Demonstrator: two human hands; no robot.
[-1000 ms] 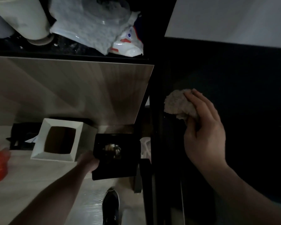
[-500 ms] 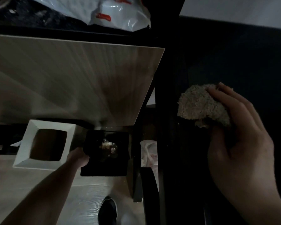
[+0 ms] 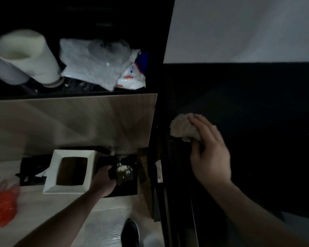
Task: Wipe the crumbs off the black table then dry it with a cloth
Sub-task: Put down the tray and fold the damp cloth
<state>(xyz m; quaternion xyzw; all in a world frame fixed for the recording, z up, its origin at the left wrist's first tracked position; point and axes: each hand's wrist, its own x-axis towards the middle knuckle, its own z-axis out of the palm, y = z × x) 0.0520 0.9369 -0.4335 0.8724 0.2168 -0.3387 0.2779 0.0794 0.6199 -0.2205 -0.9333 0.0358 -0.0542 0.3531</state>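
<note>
The cloth [image 3: 183, 128] is a nubby, rough-textured beige fabric, matt in finish. The black table [image 3: 248, 107] presents a smooth, dark surface with low sheen. The adjoining panel [image 3: 73, 122] shows pale wood grain, and the white box [image 3: 70, 171] appears matt.

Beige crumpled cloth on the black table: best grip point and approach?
Grip the bunched top of the beige crumpled cloth, coming from above on its near-right side, as the right hand does now: fingers spread over the mound, pressing it to the black table. It is soft, with no edge or handle.
</note>
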